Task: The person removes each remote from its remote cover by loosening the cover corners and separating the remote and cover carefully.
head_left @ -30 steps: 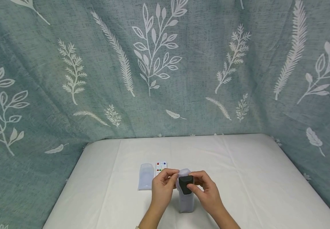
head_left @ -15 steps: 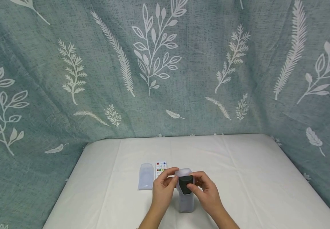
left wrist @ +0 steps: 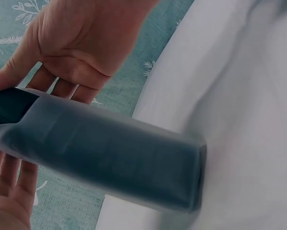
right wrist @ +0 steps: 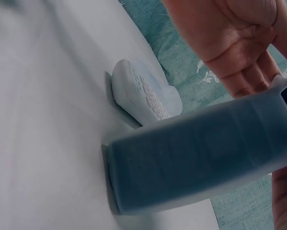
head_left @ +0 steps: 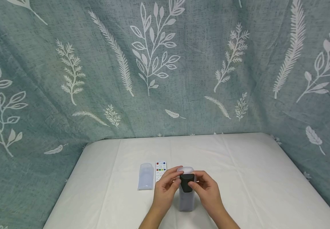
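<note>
A black remote control [head_left: 186, 183] stands on end in a translucent silicone sleeve [head_left: 186, 203], its dark upper end showing in the opening. The sleeve's loose top flap [head_left: 185, 170] rises behind that end. My left hand [head_left: 164, 192] pinches the left edge of the sleeve's opening, thumb at the remote and fingers at the flap. From the right, my right hand [head_left: 209, 190] grips the remote and sleeve, thumb on the dark front and fingers behind. In the left wrist view the sleeve [left wrist: 109, 148] covers most of the remote's length, its lower end at the white cloth.
A white remote control [head_left: 161, 169] with coloured buttons lies left of the sleeved one, partly hidden by my left hand. Beside it lies another translucent sleeve [head_left: 146, 178]. White cloth [head_left: 239, 190] covers the table, and a green leaf-patterned curtain [head_left: 193, 79] hangs around it.
My left fingers have shifted right and up along the sleeve's opening, onto the flap. The flap now sits more centred above the black remote's end. My right hand keeps its grip.
</note>
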`<state>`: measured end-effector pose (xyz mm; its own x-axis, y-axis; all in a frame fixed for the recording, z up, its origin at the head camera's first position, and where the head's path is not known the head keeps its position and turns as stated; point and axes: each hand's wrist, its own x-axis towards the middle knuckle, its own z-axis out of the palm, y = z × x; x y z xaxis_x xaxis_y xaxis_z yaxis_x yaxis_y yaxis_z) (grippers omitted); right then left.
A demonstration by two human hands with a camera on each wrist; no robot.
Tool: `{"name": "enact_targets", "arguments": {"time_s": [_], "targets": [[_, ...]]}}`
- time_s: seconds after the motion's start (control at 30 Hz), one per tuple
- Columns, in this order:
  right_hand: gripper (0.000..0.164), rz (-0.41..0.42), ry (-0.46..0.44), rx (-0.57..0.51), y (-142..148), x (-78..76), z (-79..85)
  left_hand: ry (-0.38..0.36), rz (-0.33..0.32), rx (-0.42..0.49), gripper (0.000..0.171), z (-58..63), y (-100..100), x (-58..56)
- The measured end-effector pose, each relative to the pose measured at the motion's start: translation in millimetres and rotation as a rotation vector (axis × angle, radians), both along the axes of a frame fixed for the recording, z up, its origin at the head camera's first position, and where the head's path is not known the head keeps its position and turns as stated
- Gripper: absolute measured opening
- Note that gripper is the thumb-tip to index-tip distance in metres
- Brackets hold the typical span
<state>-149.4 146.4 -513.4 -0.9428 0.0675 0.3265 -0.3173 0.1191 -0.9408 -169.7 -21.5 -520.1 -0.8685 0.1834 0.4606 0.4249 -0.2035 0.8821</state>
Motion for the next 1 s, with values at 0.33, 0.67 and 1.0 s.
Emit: {"name": "enact_targets", "arguments": {"time_s": [0.33, 0.67, 1.0], "targets": [[0.026, -0.014, -0.045, -0.029, -1.2, -3.4, -0.3, -0.091, 0.004, -0.010, 0.026, 1.3, 0.7, -2.3], [0.031, -0.036, -0.087, 0.002, -3.0, -1.3, -6.1, -0.257, 0.043, -0.091, 0.033, -1.6, -3.0, 1.1], [0.036, -0.027, -0.083, 0.061, -1.5, 1.3, -18.3, -0.249, 0.035, -0.115, 0.038, -12.0, -3.8, 2.7]]}}
